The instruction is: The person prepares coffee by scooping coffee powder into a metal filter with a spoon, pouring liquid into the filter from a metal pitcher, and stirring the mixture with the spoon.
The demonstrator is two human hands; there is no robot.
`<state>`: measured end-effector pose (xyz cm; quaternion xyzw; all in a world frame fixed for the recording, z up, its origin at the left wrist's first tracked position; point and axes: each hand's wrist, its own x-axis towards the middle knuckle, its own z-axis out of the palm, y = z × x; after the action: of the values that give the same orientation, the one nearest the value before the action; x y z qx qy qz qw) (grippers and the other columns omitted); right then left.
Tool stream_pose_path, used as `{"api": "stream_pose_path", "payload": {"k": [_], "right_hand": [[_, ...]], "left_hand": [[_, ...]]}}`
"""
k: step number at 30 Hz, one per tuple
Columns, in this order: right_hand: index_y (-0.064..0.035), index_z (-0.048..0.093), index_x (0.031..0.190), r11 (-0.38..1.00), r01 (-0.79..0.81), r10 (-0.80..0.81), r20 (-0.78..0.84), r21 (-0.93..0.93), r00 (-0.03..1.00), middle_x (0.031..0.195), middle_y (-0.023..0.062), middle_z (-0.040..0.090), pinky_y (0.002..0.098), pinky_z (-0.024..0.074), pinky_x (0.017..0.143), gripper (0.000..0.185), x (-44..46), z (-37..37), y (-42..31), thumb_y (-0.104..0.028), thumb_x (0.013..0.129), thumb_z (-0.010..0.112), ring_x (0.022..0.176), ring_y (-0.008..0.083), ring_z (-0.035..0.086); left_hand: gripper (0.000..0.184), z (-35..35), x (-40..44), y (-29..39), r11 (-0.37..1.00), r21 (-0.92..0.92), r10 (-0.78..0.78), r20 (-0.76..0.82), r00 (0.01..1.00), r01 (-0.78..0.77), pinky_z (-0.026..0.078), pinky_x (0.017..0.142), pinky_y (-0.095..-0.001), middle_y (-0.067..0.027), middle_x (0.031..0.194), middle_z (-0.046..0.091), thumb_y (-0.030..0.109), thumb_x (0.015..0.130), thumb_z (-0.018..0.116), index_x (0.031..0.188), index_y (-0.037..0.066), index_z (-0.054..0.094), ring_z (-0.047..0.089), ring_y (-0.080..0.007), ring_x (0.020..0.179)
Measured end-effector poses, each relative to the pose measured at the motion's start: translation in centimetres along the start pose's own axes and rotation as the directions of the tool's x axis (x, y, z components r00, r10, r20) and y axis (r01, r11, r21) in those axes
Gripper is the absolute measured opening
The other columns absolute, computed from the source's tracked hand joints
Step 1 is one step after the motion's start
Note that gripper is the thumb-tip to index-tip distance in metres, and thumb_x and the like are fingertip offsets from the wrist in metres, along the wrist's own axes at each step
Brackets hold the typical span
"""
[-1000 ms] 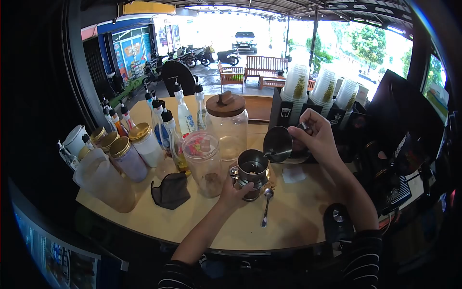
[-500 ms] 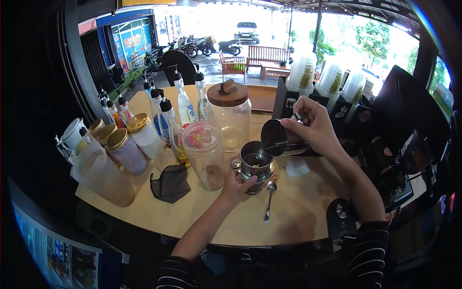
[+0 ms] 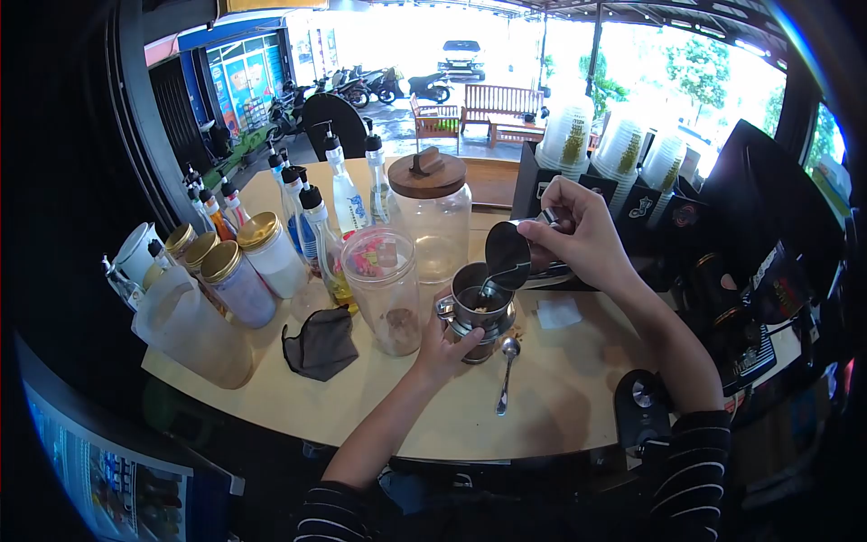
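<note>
Centrally, a dark pitcher (image 3: 508, 257) is tilted over a metal cup (image 3: 488, 318) in the middle of the frame.
Just right of centre, the right hand (image 3: 576, 230) pinches the pitcher's handle between thumb and fingers, the lip over the cup's open top; the left hand (image 3: 444, 354) is curled around the cup's lower part, thumb across its front. On the table (image 3: 560, 406), a spoon (image 3: 507, 372) lies just below and right of the cup, a dark cloth (image 3: 321, 345) left of centre.
</note>
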<state>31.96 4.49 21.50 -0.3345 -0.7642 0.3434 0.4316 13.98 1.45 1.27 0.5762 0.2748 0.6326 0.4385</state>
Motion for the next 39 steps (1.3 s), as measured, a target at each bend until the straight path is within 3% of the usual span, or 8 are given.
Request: {"api": "stream_pose_path", "payload": {"k": [2, 5, 12, 20, 30, 39], "right_hand": [[-0.0068, 0.041, 0.077, 0.999, 0.051, -0.051, -0.022, 0.01, 0.998, 0.064, -0.0046, 0.047, 0.0146, 0.041, 0.046, 0.03, 0.1, 0.1, 0.0, -0.007, 0.082, 0.071, 0.056, -0.0015, 0.049], [-0.0038, 0.045, 0.081, 0.998, -0.028, 0.029, -0.02, 0.057, 0.999, 0.073, -0.0037, 0.049, 0.0155, 0.0482, 0.05, 0.027, 0.0, -0.1, 0.2, -0.004, 0.079, 0.072, 0.063, -0.0014, 0.047], [-0.003, 0.046, 0.08, 0.999, 0.032, -0.032, -0.046, 0.004, 0.998, 0.072, -0.0032, 0.05, 0.0162, 0.0466, 0.055, 0.027, 0.0, -0.6, 0.7, -0.006, 0.078, 0.073, 0.062, -0.0001, 0.047], [-0.0045, 0.045, 0.076, 0.991, 0.07, -0.082, -0.101, -0.117, 0.992, 0.067, -0.0054, 0.044, 0.018, 0.0358, 0.049, 0.03, 0.3, -0.9, 1.8, -0.01, 0.076, 0.075, 0.062, 0.0001, 0.035], [-0.0037, 0.046, 0.079, 0.999, 0.028, -0.031, -0.097, -0.034, 0.995, 0.068, -0.0053, 0.044, 0.0177, 0.0363, 0.05, 0.029, 1.0, -0.5, 1.7, -0.008, 0.076, 0.075, 0.062, 0.0005, 0.034], [-0.0019, 0.046, 0.078, 0.982, 0.14, -0.155, -0.116, -0.126, 0.981, 0.067, -0.0048, 0.043, 0.0199, 0.0307, 0.052, 0.029, 2.0, 0.1, 1.1, -0.008, 0.075, 0.075, 0.061, 0.002, 0.031]], "left_hand": [[0.08, -0.2, 0.0, -0.5, 1.0, 0.013, -0.002, 0.004, 1.0, 0.002, 0.034, 0.105, -0.0386, -0.0123, 0.128, 0.048, 0.03, 0.076, 0.074, 0.136, 0.003, 0.029, 0.046, -0.0227, 0.122], [0.08, -0.6, 0.1, -1.3, 0.999, 0.038, -0.002, 0.01, 1.0, 0.001, 0.033, 0.105, -0.039, -0.0122, 0.127, 0.048, 0.032, 0.075, 0.074, 0.136, 0.004, 0.03, 0.046, -0.0228, 0.122], [0.08, -0.4, 0.1, -0.4, 0.999, 0.04, -0.038, 0.022, 0.999, 0.037, 0.033, 0.105, -0.0389, -0.0122, 0.127, 0.049, 0.032, 0.075, 0.074, 0.136, 0.004, 0.03, 0.046, -0.0228, 0.122], [0.081, -0.4, 0.2, -0.6, 1.0, 0.031, -0.001, 0.028, 1.0, 0.0, 0.032, 0.106, -0.0388, -0.0118, 0.128, 0.047, 0.031, 0.075, 0.074, 0.137, 0.005, 0.029, 0.044, -0.0226, 0.124], [0.081, -0.7, 0.2, -1.1, 0.998, 0.063, 0.009, 0.032, 0.999, -0.011, 0.03, 0.107, -0.0392, -0.0118, 0.13, 0.046, 0.032, 0.075, 0.074, 0.138, 0.005, 0.029, 0.043, -0.0224, 0.125], [0.08, -0.5, 0.1, -0.9, 0.999, 0.036, -0.029, 0.029, 0.999, 0.028, 0.031, 0.107, -0.0382, -0.0118, 0.128, 0.048, 0.029, 0.075, 0.074, 0.137, 0.005, 0.029, 0.044, -0.0222, 0.124]]}}
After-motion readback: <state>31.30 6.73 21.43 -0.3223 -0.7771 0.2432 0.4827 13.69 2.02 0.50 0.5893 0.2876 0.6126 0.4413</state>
